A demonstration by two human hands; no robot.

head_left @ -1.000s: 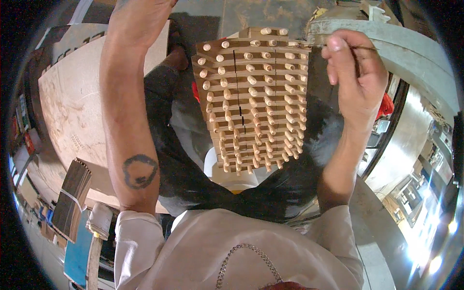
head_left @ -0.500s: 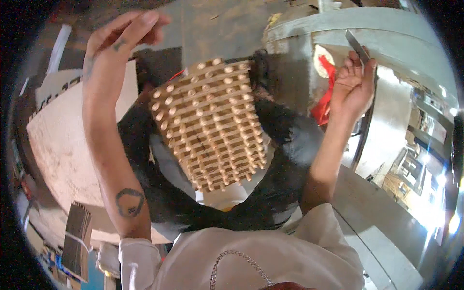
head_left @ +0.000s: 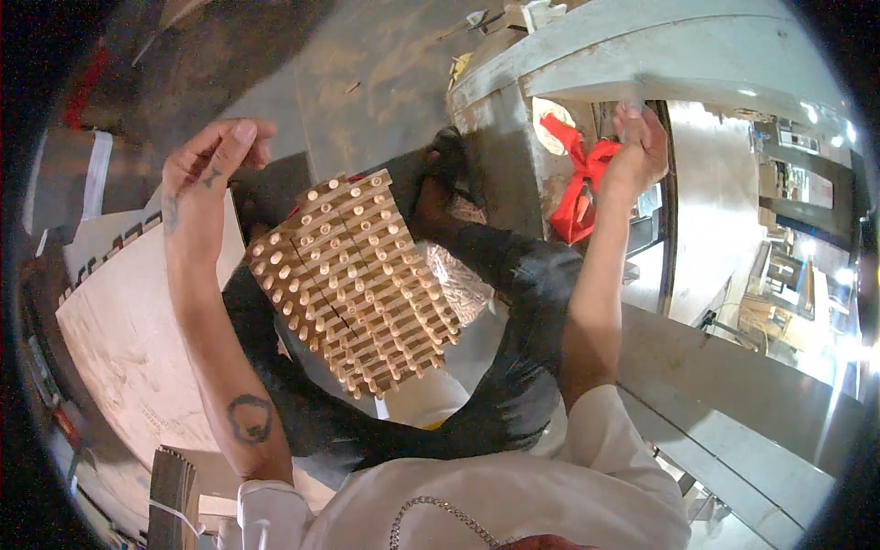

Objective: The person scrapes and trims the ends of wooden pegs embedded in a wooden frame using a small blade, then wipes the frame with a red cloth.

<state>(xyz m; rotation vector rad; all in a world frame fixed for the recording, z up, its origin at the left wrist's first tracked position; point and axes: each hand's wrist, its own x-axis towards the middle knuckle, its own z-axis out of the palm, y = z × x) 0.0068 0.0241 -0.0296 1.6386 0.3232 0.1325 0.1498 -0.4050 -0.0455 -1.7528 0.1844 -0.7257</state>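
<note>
A pale wooden slatted lattice (head_left: 348,284), studded with rows of round pegs, rests tilted between my knees. My left hand (head_left: 220,151) is raised beyond the lattice's far left corner, apart from it. Its fingers are curled, with the thumb pressed toward the index finger; whatever they may pinch is too small or hidden. Up at the right, my right hand (head_left: 637,156) is closed around a flat metal blade (head_left: 632,94), smeared by motion now but plain in the earlier picture. Red cloth strips (head_left: 582,174) lie just left of that hand.
A grey-white bench (head_left: 678,46) curves along the far right. Left of me stands a large pale board (head_left: 128,312), with a tied stack of cardboard (head_left: 172,495) near it. A clear bag of small wooden pieces (head_left: 458,284) sits beyond the lattice, by my right leg.
The view has shifted, and the lattice now appears further left and more turned. My right hand has drawn in toward the red cloth, its fingers more closed. My left hand appears lower in view.
</note>
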